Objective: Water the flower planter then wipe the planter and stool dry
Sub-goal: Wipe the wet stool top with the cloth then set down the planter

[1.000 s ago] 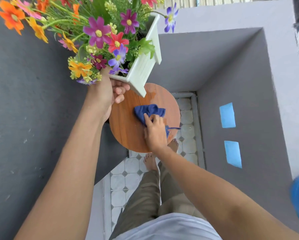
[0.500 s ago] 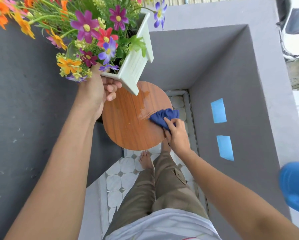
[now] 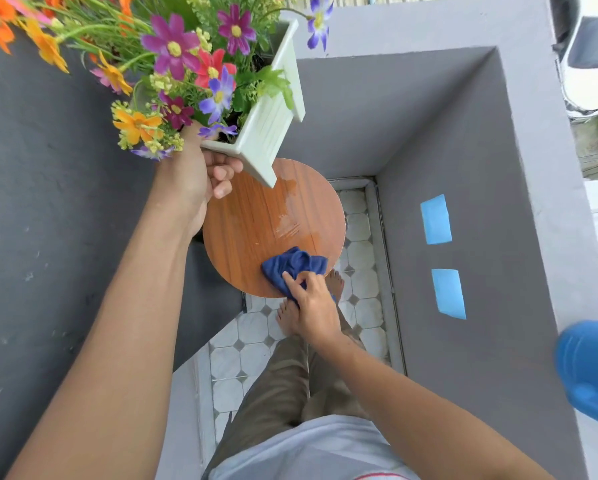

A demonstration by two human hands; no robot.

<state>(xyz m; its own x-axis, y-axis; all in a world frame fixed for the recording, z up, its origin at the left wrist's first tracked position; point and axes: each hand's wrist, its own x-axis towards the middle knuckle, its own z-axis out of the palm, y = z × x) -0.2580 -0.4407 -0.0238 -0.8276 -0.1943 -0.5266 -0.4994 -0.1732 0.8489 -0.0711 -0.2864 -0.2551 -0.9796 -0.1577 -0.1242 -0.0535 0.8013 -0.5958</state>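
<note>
My left hand grips the near end of the white flower planter and holds it lifted above the round wooden stool. Colourful flowers fill the planter and hide its top. My right hand presses a dark blue cloth onto the stool's near right edge. A wet streak shines on the right half of the stool top.
Grey walls close in on the left and on the right, the right one with two blue tape patches. A blue watering can sits at the right edge. White floor tiles and my bare feet lie below the stool.
My right hand has dragged the blue cloth from the middle of the stool to its right side, then back to the near right edge. The planter stays lifted in my left hand.
</note>
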